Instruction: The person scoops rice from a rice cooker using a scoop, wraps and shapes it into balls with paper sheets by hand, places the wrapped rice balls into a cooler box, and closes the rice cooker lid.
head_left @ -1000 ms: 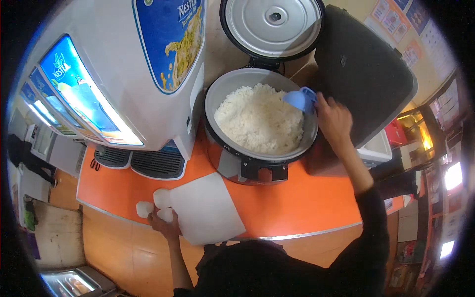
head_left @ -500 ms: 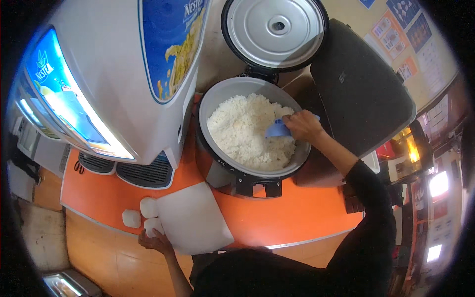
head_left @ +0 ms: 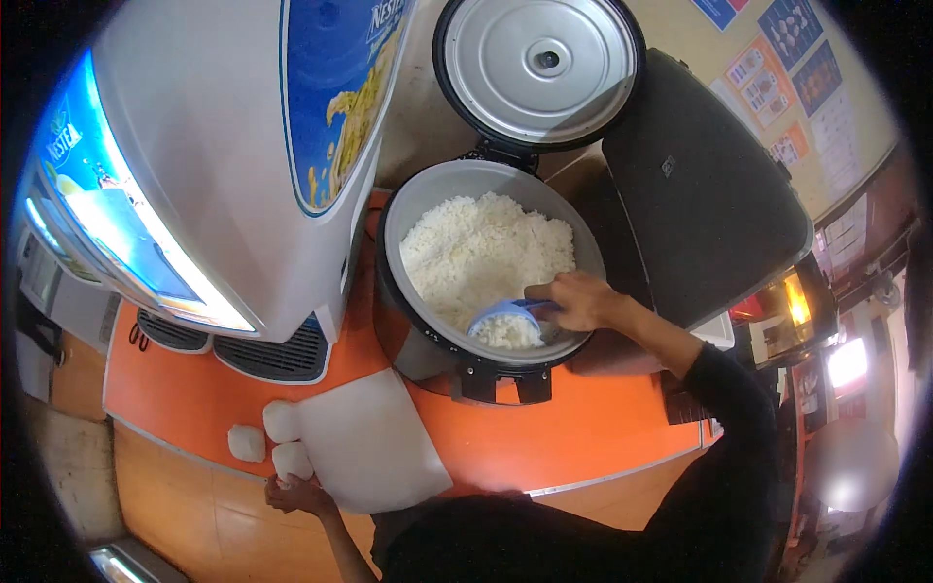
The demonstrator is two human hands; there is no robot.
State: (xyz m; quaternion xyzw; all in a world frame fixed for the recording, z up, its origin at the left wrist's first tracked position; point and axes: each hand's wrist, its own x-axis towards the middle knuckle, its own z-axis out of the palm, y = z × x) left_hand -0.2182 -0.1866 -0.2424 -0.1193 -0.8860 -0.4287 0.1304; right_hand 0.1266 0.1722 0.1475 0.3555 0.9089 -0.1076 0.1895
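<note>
My right hand (head_left: 580,301) grips the handle of a blue scoop (head_left: 498,309). The scoop carries a heap of cooked rice and sits low at the near side of a large rice cooker pot (head_left: 408,194). White rice (head_left: 476,238) fills much of that pot, piled higher at the far side. By the counter's near edge, my left hand (head_left: 299,496) has its fingers curled just below one of three rounded white lumps (head_left: 292,461); what lies between the fingers is hidden. A white paper sheet (head_left: 374,442) lies right beside the lumps.
The cooker's round metal lid (head_left: 541,63) stands open behind the pot. A tall drink dispenser (head_left: 224,146) rises on the left, with drip trays (head_left: 272,355) at its foot. To the right leans a dark grey case (head_left: 705,185). The orange counter (head_left: 554,432) runs underneath.
My right hand has brought the scoop from the pot's right side toward its near side, and the scoop now shows rice in it. My left hand has drawn slightly off the lump.
</note>
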